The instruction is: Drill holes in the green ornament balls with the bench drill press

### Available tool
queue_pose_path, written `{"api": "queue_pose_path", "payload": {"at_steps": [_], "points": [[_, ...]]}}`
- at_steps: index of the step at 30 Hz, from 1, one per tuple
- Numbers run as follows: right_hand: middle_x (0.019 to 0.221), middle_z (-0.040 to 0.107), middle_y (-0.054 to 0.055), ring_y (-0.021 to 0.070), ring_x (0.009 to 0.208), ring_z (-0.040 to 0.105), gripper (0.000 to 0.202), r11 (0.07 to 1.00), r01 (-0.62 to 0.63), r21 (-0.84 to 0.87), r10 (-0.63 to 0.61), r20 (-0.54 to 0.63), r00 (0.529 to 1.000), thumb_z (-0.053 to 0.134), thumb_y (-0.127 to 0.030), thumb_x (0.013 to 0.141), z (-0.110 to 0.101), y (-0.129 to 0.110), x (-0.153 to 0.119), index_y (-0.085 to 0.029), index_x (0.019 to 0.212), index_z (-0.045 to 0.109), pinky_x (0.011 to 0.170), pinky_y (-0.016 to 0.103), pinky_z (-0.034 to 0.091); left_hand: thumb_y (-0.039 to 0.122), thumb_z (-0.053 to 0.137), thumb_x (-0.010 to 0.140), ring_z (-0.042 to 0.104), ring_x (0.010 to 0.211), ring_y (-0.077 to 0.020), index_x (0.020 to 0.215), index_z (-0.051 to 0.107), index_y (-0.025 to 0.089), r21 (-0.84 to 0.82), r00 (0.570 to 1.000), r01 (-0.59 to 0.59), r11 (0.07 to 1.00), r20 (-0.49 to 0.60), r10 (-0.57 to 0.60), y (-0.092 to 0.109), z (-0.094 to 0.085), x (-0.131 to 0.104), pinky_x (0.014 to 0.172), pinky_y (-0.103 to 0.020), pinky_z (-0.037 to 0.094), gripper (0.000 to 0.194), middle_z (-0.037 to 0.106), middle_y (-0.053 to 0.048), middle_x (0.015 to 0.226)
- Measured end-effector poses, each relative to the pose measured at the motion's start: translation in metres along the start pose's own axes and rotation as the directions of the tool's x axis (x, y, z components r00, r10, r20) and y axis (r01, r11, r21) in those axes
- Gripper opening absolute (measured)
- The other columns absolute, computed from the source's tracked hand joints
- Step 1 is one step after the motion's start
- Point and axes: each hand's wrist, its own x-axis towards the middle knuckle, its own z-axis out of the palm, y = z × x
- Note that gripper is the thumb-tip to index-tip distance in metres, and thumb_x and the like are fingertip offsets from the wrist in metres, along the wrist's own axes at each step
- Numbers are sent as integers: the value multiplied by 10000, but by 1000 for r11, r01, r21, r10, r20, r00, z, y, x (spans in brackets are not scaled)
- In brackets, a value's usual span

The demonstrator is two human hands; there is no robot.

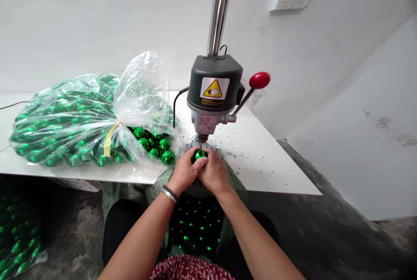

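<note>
Both my hands hold one shiny green bauble (199, 155) right under the drill bit of a bench drill press (217, 81). My left hand (186, 168) wraps its left side, the thumb lying across the front. Around the right side curl the fingers of my right hand (215, 173). The bit (201, 145) reaches down close to the top of the bauble; whether it touches, I cannot tell. To the left, loose green baubles (154, 144) lie at the mouth of an opened clear bag.
A tied clear bag (65, 119) of green baubles fills the left of the white table (276, 158). Dark shavings are scattered near the drill. A red-knobbed lever (259, 80) sticks out right. Below my hands, more baubles (195, 223) lie in green cloth; another bagful (19, 232) stands lower left.
</note>
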Motion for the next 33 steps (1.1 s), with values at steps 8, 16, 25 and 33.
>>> {"api": "queue_pose_path", "payload": {"at_steps": [8, 16, 25, 33], "points": [[1387, 707, 89, 254, 1249, 692, 603, 993, 104, 61, -113, 155, 981, 692, -399, 878, -26, 7, 3, -268, 1455, 576, 1045, 426, 562, 322, 752, 858, 634, 1355, -330, 1315, 737, 225, -55, 994, 41, 998, 105, -35, -8, -12, 8, 1249, -480, 422, 467, 739, -99, 1396], [1067, 744, 166, 328, 1039, 711, 323, 1000, -7, -26, 7, -2, 1000, 599, -416, 905, 1, -3, -10, -179, 1107, 686, 962, 536, 560, 294, 694, 893, 615, 1404, -352, 1297, 742, 172, 132, 998, -24, 991, 59, 16, -8, -5, 0, 1278, -520, 390, 425, 710, -181, 1432], [1346, 721, 115, 244, 1198, 718, 622, 977, 177, 120, -179, 9, 984, 756, -425, 840, -21, -6, -42, -236, 1417, 622, 1032, 414, 620, 390, 708, 937, 693, 1284, -287, 1250, 736, 215, -310, 961, 266, 913, 7, -278, 11, -14, -45, 1114, -423, 559, 360, 759, -120, 1354], [1350, 739, 101, 217, 1201, 731, 539, 941, 188, 281, -212, 56, 976, 692, -484, 934, -27, -1, -107, -240, 1414, 679, 1095, 370, 604, 398, 496, 1097, 768, 771, -183, 1060, 722, 110, -754, 750, 555, 352, 271, -603, 25, -12, -98, 623, -229, 614, 369, 796, -130, 933]]}}
